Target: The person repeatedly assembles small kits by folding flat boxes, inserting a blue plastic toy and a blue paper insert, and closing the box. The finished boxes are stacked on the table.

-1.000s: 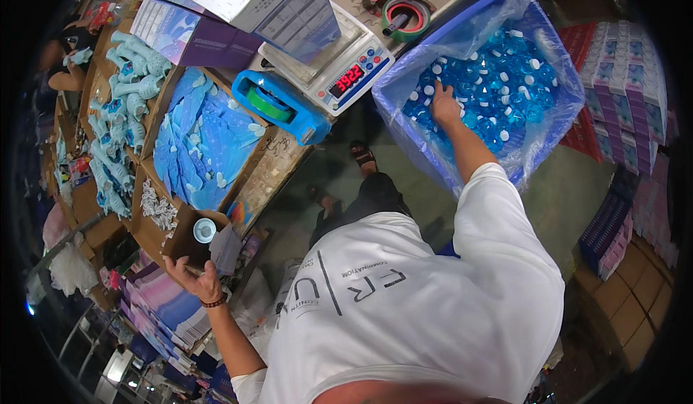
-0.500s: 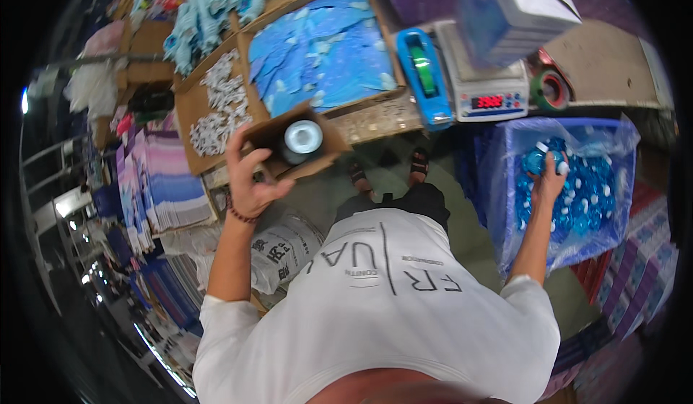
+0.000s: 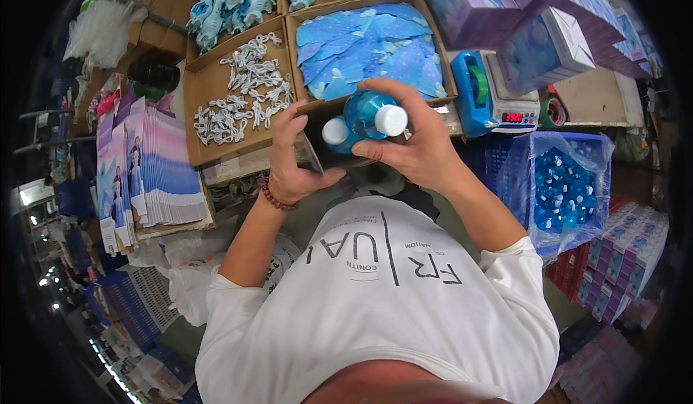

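My left hand [image 3: 287,169] is closed around the side of a small open cardboard box [image 3: 312,141], held above the front edge of the bench. Two clear blue bottles with white caps are at the box's mouth. The larger-looking bottle [image 3: 368,107] is gripped by my right hand [image 3: 426,144], its cap toward me. Beside it the other bottle [image 3: 336,133] sits lower, partly inside the box; whether my fingers also hold it I cannot tell. The bottles and my hands hide the box's inside.
A blue crate [image 3: 567,143] lined with plastic holds many similar bottles at right. On the bench are trays of white cables [image 3: 253,68] and blue winged pieces [image 3: 368,47], a tape dispenser [image 3: 473,90], a scale [image 3: 516,108] and printed boxes [image 3: 545,47]. Stacked printed sheets [image 3: 162,166] stand left.
My right hand has come from the crate to the cardboard box, bringing blue bottles. The round, light-coloured thing seen inside the box before is now hidden.
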Demonstrator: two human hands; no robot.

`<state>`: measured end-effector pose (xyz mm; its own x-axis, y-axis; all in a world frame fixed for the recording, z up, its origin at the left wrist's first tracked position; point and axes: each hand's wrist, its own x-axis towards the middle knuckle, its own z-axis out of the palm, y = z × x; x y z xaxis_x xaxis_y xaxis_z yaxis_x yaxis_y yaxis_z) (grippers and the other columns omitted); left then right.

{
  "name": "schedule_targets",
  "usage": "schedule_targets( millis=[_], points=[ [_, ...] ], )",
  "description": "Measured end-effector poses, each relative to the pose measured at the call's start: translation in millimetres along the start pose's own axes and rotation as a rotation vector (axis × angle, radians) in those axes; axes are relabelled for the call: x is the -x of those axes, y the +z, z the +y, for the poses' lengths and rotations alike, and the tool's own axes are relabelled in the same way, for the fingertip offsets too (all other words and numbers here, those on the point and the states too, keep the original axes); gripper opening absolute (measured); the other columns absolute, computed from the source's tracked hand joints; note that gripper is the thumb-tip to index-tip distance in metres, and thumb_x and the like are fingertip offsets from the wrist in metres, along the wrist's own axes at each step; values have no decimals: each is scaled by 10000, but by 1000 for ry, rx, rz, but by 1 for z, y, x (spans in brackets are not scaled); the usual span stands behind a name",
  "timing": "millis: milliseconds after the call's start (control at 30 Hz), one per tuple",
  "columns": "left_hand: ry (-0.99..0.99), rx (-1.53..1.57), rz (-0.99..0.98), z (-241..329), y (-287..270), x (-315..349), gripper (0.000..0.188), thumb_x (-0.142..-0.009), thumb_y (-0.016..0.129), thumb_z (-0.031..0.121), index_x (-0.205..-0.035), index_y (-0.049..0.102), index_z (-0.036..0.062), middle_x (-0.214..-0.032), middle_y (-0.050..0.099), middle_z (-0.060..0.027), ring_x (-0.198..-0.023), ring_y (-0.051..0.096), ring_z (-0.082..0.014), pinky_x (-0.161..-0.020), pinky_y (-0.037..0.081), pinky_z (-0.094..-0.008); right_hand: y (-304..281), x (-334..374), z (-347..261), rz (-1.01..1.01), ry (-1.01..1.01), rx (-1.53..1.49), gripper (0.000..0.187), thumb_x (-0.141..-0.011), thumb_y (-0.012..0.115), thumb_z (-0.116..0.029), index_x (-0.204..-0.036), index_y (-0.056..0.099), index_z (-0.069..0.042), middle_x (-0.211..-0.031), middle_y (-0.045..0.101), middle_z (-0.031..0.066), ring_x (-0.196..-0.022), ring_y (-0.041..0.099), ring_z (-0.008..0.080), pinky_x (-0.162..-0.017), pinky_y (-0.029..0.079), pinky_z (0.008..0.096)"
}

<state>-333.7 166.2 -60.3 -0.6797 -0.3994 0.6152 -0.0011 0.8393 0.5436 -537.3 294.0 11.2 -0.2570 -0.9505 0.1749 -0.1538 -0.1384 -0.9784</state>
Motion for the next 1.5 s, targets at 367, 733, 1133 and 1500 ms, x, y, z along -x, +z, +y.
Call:
schedule_targets(
  millis=[367,733,1133,1500],
  points=[
    [-4,147,142,-42,-46,42,993,-580,912,237,-1392,376,37,-1360,445,-255,-1191,521,-414,-960,469,-465,78,-45,-31,-360,-159,584,451,-847,708,-247,-1240,586,-60,-1258,602,154,-1116,593,350,-924,483,412],
    [-51,187,145,-46,-38,33,901,-607,906,287,-1347,437,78,-1352,438,-289,-1176,525,-446,-957,470,-484,67,-91,-30,-606,-146,1214,502,-689,792,-318,-1076,627,-43,-817,683,116,-864,648,299,-801,492,399],
    [-59,73,66,-40,-32,24,834,-706,849,440,-1358,448,111,-1383,392,-266,-1221,498,-416,-1008,437,-492,39,-119,-53,-682,-42,1167,565,-688,776,-386,-1118,646,-45,-729,665,150,-691,655,343,-615,495,437],
    [-94,169,155,-41,-29,27,921,-674,876,385,-1380,374,70,-1355,411,-251,-1197,504,-387,-994,430,-473,59,-105,-37,-663,47,830,544,-773,716,-389,-1142,592,-9,-760,678,182,-705,665,367,-614,512,442]
  ],
)
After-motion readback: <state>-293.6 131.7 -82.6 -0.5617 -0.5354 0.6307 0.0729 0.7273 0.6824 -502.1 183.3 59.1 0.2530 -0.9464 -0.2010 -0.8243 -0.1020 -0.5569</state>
